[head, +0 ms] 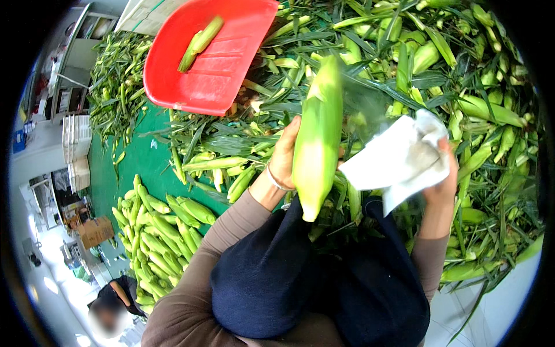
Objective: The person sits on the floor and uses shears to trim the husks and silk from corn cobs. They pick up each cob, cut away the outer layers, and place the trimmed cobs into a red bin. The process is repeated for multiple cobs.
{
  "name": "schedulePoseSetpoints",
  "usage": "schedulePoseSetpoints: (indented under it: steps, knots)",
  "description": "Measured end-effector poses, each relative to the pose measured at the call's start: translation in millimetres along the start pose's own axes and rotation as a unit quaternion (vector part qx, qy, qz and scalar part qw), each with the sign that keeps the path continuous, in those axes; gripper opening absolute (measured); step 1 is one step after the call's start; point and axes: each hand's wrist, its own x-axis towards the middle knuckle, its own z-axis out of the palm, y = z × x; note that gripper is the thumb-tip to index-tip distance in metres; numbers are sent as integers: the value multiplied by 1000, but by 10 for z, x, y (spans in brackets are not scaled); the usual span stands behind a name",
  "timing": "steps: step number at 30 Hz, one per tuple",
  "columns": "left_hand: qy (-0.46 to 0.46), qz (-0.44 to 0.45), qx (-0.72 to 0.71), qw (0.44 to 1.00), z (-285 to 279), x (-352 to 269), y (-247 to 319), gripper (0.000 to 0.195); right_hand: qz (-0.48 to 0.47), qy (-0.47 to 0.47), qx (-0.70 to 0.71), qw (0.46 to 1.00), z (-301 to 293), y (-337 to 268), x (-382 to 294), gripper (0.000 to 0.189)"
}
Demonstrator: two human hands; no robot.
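An ear of corn in its pale green husk (318, 139) is gripped by my left hand (284, 158), its broad whitish end pointing toward me. A bracelet circles that wrist. My right hand (442, 182) holds a crumpled white cloth (394, 152), which hangs just to the right of the ear and bears a greyish smudge. Part of my right hand is hidden behind the cloth. Beneath and beyond both hands spreads a heap of loose corn husks and leaves (381, 82), with several unhusked ears among them.
A red plastic scoop (217, 82) with one piece of corn inside lies on the heap. Stacked husked-green ears (160, 243) sit at the left on a green surface (117, 160). White crates (77, 139), a cardboard box (95, 232) and another person (119, 295) are farther left.
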Motion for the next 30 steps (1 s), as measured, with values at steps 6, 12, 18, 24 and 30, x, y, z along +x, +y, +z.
schedulePoseSetpoints:
  steps: [6, 12, 18, 24, 30]
  knots:
    - [145, 15, 36, 989, 182, 95, -70, 65, -217, -212, -579, 757, 831, 605, -379, 43]
    - [65, -113, -25, 991, -82, 3, -201, 60, -358, -52, -744, 562, 569, 546, 727, 34]
    - [-33, -80, 68, 994, -129, 7, -8, 55, -211, 124, -680, 691, -31, -245, 1001, 47]
    - [-33, -31, -70, 997, -343, 89, 156, 44, -142, 98, -485, 857, -276, 70, 484, 40]
    - [-26, -24, -85, 996, -212, 104, 308, 42, 29, -32, -510, 859, -128, 319, 109, 35]
